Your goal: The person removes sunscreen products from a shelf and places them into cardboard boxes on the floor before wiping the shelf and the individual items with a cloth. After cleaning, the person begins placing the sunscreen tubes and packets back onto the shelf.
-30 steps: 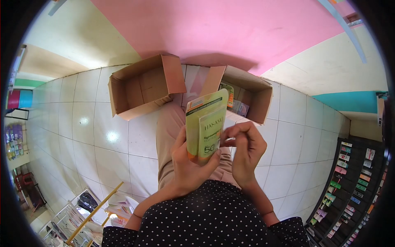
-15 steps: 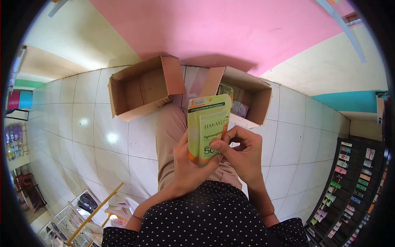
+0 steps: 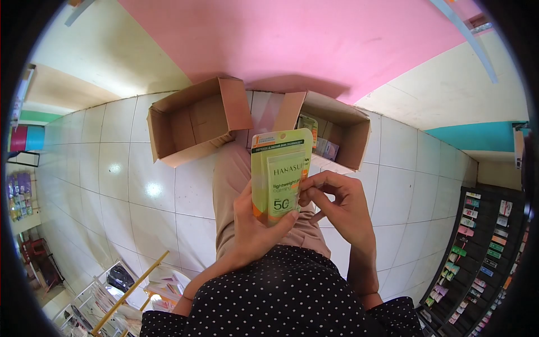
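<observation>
A green sunscreen package point(image 3: 283, 174) with a white-green front label is upright above my lap. My left hand point(image 3: 255, 224) grips it at its lower left, the thumb across the bottom front. At the package's right edge is my right hand point(image 3: 337, 205), its thumb and index finger pinched together; whatever is between those fingertips is too small to make out. Beyond the package, an open cardboard box point(image 3: 353, 132) holds a green package point(image 3: 307, 128) and a small box point(image 3: 327, 149).
Another open cardboard box point(image 3: 193, 121) stands on the tiled floor point(image 3: 151, 185) to the left. A black display rack point(image 3: 477, 247) with small products is at the right. At lower left stands a wire rack point(image 3: 109, 292) with a yellow bar.
My right thumb has left the package's front, and the right hand has shifted slightly right, now pinching at the edge. The package has moved slightly left.
</observation>
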A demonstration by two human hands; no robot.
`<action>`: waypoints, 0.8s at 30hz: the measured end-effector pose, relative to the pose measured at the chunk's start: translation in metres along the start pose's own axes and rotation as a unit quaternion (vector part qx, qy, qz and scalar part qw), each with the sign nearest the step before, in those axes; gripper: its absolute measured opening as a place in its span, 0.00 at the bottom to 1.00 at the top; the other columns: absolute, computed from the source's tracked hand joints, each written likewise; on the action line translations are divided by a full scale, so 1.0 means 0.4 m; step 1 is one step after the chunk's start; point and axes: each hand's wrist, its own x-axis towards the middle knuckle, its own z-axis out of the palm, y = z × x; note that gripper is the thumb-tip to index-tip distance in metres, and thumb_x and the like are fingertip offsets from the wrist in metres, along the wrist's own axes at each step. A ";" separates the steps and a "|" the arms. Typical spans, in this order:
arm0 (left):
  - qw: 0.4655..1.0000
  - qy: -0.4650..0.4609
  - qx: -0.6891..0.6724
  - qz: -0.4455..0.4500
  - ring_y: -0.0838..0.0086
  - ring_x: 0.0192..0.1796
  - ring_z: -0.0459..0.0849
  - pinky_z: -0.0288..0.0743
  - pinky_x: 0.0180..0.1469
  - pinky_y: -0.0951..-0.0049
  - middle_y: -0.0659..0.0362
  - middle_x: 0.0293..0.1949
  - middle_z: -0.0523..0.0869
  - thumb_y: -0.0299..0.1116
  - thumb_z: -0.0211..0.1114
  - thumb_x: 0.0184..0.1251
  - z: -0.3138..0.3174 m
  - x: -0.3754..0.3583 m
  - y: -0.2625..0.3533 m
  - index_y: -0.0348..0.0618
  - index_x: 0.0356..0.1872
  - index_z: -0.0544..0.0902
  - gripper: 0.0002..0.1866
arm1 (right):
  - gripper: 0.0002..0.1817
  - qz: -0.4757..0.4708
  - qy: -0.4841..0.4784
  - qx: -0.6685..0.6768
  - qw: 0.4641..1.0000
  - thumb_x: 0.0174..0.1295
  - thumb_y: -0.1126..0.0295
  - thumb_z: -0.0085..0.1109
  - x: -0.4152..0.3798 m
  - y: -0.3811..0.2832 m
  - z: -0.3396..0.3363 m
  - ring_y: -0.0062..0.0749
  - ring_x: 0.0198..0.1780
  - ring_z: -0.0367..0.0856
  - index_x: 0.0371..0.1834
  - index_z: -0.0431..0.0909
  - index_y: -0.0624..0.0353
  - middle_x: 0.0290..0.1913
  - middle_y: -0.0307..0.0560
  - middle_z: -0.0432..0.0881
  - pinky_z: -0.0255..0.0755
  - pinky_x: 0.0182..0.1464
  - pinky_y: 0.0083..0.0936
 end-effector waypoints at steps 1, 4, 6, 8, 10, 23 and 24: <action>1.000 -0.001 0.012 0.007 0.74 0.41 0.77 0.71 0.43 0.75 0.56 0.39 0.74 0.21 0.64 0.41 -0.002 0.001 -0.005 0.34 0.40 0.75 0.19 | 0.07 -0.014 0.003 -0.021 1.000 0.56 0.74 0.53 0.001 0.003 -0.003 0.18 0.34 0.77 0.34 0.74 0.69 0.31 0.46 0.79 0.73 0.28 0.15; 1.000 -0.004 0.026 0.012 0.74 0.41 0.77 0.71 0.43 0.75 0.56 0.40 0.74 0.21 0.64 0.41 0.000 0.004 -0.004 0.33 0.40 0.76 0.19 | 0.09 -0.010 0.036 0.007 0.999 0.54 0.74 0.56 -0.011 -0.017 0.021 0.20 0.33 0.78 0.35 0.75 0.69 0.29 0.47 0.80 0.73 0.29 0.17; 1.000 -0.008 0.029 0.009 0.75 0.41 0.77 0.71 0.43 0.75 0.57 0.40 0.74 0.21 0.64 0.41 0.006 0.004 0.002 0.33 0.40 0.76 0.18 | 0.10 -0.030 0.046 -0.032 0.998 0.52 0.73 0.58 -0.006 -0.010 0.037 0.20 0.31 0.78 0.34 0.76 0.69 0.28 0.47 0.80 0.73 0.30 0.18; 1.000 0.003 0.021 -0.010 0.73 0.41 0.77 0.71 0.42 0.75 0.56 0.40 0.74 0.21 0.64 0.40 0.014 0.004 0.008 0.33 0.39 0.76 0.18 | 0.10 -0.050 0.055 -0.072 0.995 0.51 0.73 0.60 -0.003 -0.004 0.038 0.20 0.30 0.78 0.33 0.76 0.69 0.27 0.48 0.80 0.73 0.31 0.18; 0.998 0.003 0.055 0.022 0.71 0.40 0.78 0.71 0.41 0.75 0.55 0.39 0.75 0.21 0.64 0.39 0.011 0.006 0.000 0.33 0.37 0.77 0.18 | 0.10 -0.029 0.050 -0.055 0.997 0.48 0.72 0.63 0.002 -0.002 0.035 0.20 0.27 0.78 0.30 0.78 0.70 0.25 0.46 0.80 0.72 0.31 0.18; 0.968 0.020 0.208 0.138 0.59 0.39 0.78 0.71 0.43 0.67 0.47 0.37 0.78 0.25 0.65 0.36 0.001 0.006 -0.011 0.34 0.32 0.79 0.15 | 0.10 0.031 -0.054 -0.050 0.997 0.49 0.74 0.60 0.016 -0.022 -0.015 0.18 0.28 0.76 0.33 0.79 0.70 0.27 0.47 0.81 0.73 0.31 0.18; 0.968 0.020 0.208 0.138 0.59 0.39 0.78 0.71 0.43 0.67 0.47 0.37 0.78 0.25 0.65 0.36 0.001 0.006 -0.011 0.34 0.32 0.79 0.15 | 0.09 0.016 -0.058 -0.054 0.997 0.50 0.75 0.59 0.018 -0.014 -0.017 0.18 0.28 0.76 0.33 0.79 0.70 0.27 0.47 0.81 0.73 0.31 0.18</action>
